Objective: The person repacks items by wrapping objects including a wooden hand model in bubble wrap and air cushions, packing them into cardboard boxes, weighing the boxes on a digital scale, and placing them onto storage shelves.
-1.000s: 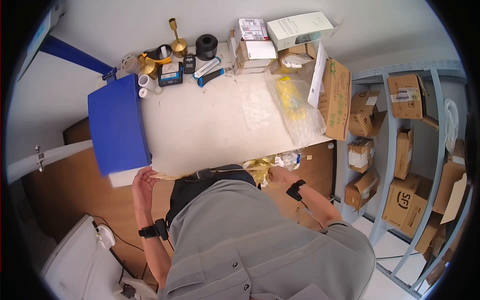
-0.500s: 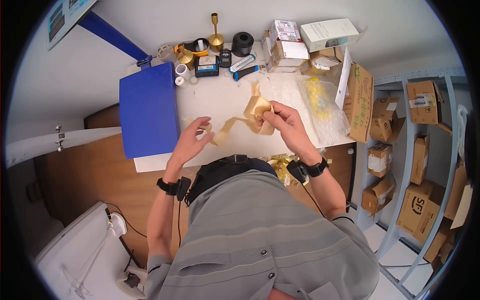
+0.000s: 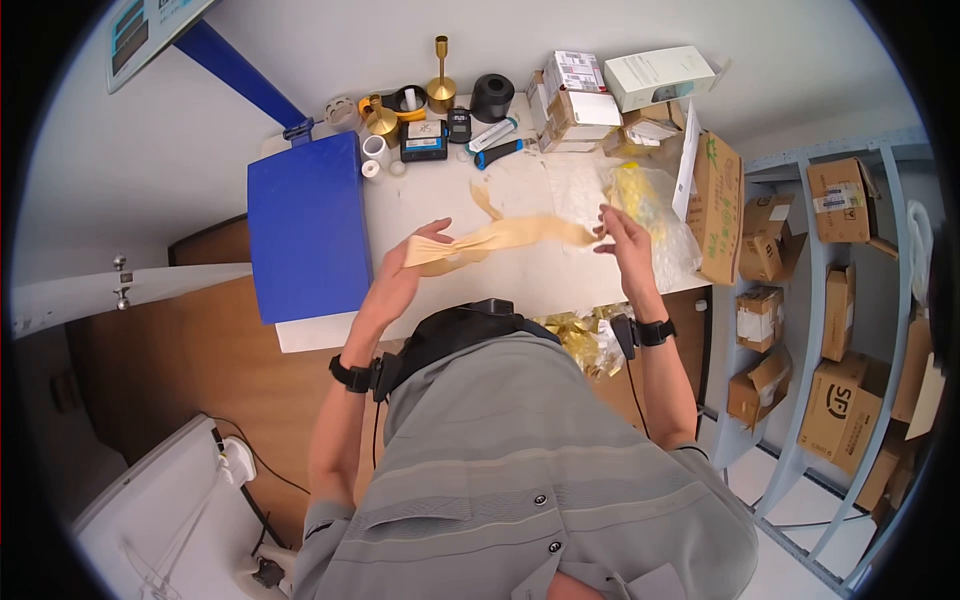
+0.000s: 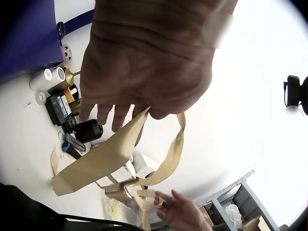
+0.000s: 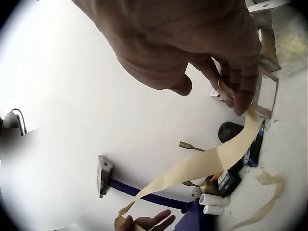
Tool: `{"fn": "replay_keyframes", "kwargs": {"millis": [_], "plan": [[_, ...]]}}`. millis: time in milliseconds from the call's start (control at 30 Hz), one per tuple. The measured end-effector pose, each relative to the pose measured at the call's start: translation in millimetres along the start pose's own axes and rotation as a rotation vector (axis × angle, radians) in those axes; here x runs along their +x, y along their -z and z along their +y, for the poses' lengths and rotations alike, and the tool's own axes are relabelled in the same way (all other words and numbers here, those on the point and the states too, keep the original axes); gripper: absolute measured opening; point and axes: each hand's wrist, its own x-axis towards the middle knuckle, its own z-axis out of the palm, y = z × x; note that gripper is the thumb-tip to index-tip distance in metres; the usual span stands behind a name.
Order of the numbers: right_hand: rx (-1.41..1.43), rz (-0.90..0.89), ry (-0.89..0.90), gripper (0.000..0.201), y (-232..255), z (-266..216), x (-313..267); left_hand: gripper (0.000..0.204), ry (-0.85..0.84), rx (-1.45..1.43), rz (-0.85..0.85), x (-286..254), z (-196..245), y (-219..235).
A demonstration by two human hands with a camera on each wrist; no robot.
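A pale yellow ribbon point(image 3: 515, 234) stretches between both hands above the white table. My left hand point(image 3: 395, 280) pinches its left end between thumb and palm side, the other fingers extended; in the left wrist view the ribbon point(image 4: 96, 166) hangs from beneath that hand point(image 4: 144, 62). The right hand point(image 3: 628, 248) holds the other end in its curled fingers, and in the right wrist view the ribbon point(image 5: 197, 164) runs down from those fingers, the hand point(image 5: 183, 43) above it with its thumb apart. A loose tail of ribbon point(image 5: 269, 202) curves over the tabletop.
A blue box point(image 3: 308, 228) stands left on the table point(image 3: 440, 290). Along the back are brass holders point(image 3: 441, 92), a black roll point(image 3: 492, 98), a blue-black cutter point(image 3: 498, 153) and small boxes point(image 3: 580, 118). Bubble wrap point(image 3: 665, 215) lies right, beside a carton point(image 3: 718, 210); shelving stands beyond.
Both hands have come up from near the waist to over the table. The ribbon, bunched at the right hand half a second ago, is now spread out between the hands, which are farther apart.
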Motion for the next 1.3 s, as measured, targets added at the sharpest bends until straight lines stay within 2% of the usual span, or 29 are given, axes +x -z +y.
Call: {"fn": "replay_keyframes", "kwargs": {"millis": [33, 133, 167, 233, 300, 333, 400, 467, 533, 600, 633, 700, 733, 767, 833, 900, 1033, 1100, 1167, 1267, 1300], "plan": [[-0.065, -0.018, -0.064, 0.043, 9, 28, 0, 0.035, -0.001, 0.003, -0.01, -3, 7, 5], [-0.147, -0.043, -0.158, 0.044, 24, 91, -7, 0.049, 0.024, -0.469, 0.099, -7, 14, 12], [-0.185, -0.064, -0.211, 0.043, 27, 106, -7, 0.049, 0.026, -0.463, 0.091, -6, 12, 13], [-0.264, -0.104, -0.249, 0.047, 28, 114, -9, 0.049, 0.036, -0.39, 0.232, -4, 12, 15], [-0.759, 0.152, 0.182, 0.053, 13, 114, -20, 0.048, 0.064, -0.44, 0.247, -1, 16, 14], [-0.598, 0.083, 0.118, 0.061, 2, 93, -23, 0.047, 0.086, -0.494, 0.27, 0, 20, 13], [-0.366, -0.044, 0.203, 0.067, -27, 61, -28, 0.047, 0.085, -0.5, 0.215, 4, 26, 6], [-0.341, -0.244, 0.386, 0.073, -60, 11, -39, 0.046, 0.082, -0.507, 0.152, 10, 36, -7], [-0.268, -0.458, 0.496, 0.079, -91, -18, -44, 0.047, 0.114, -0.507, 0.093, 11, 52, -22], [-0.165, -0.535, 0.499, 0.063, -123, -27, -47, 0.045, 0.12, -0.497, 0.083, 9, 68, -32], [-0.161, -0.529, 0.502, 0.063, -131, -26, -45, 0.044, 0.126, -0.495, 0.081, 8, 73, -35], [-0.019, -0.897, 0.106, 0.036, -139, -21, -35, 0.041, 0.079, -0.374, 0.102, 5, 74, -24], [-0.037, -0.845, 0.111, 0.019, -137, -20, -37, 0.038, 0.034, -0.26, 0.128, 3, 73, -14], [-0.038, -0.843, 0.115, 0.019, -131, -18, -37, 0.038, 0.031, -0.259, 0.127, 0, 67, -4], [0.157, -0.774, -0.093, 0.021, -108, -12, -36, 0.032, 0.033, -0.202, 0.348, -5, 50, 18], [0.002, -0.637, 0.08, 0.024, -87, -10, -33, 0.028, 0.071, -0.302, 0.401, -9, 40, 24], [-0.001, -0.611, 0.034, 0.027, -61, -13, -34, 0.024, 0.128, -0.405, 0.358, -17, 29, 18], [0.038, -0.594, 0.042, 0.03, -55, -7, -33, 0.024, 0.14, -0.515, 0.169, -19, 32, 11], [0.026, -0.592, 0.035, 0.031, -54, -6, -35, 0.023, 0.117, -0.527, 0.124, -18, 27, 11], [0.005, -0.509, 0.112, 0.031, -55, -1, -35, 0.024, 0.081, -0.491, 0.054, -19, 25, 10], [0.0, -0.465, 0.238, 0.031, -56, 5, -32, 0.026, 0.068, -0.506, 0.049, -20, 26, 11]]}}
